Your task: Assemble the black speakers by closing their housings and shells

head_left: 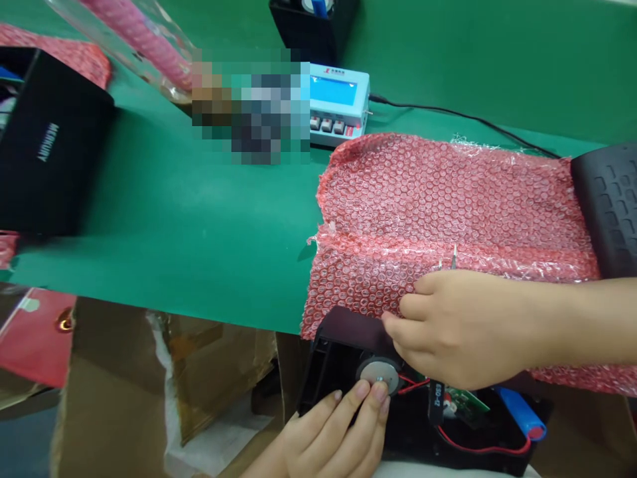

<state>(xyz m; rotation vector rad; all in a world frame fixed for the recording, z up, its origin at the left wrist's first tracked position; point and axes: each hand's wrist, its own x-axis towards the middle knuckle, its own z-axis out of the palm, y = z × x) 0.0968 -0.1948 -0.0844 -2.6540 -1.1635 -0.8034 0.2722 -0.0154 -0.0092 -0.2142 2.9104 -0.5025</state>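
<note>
A black plastic speaker housing (pixel 393 438) lies at the front edge of the table, its inside showing. My left hand (pixel 343 431) presses its fingertips together on a round metal-backed speaker (pixel 375 373) inside it. Over the housing's far side, my right hand (pixel 462 325) is closed round black ESD tweezers (pixel 436 401). Their metal tips point away, above the wrap, and the marked end hangs over the housing. Red wires (pixel 478 447), a green circuit board (pixel 465 401) partly hidden by the right hand, and a blue cylindrical battery (pixel 520 411) show in the housing.
Red bubble wrap (pixel 448 192) covers the green table (pixel 223 259) on the right, beside a dark ridged object (pixel 610 199). Behind stands a light-blue instrument (pixel 343 99) with a cable. A black box (pixel 54 146) is left; cardboard (pixel 114 392) lies below the edge.
</note>
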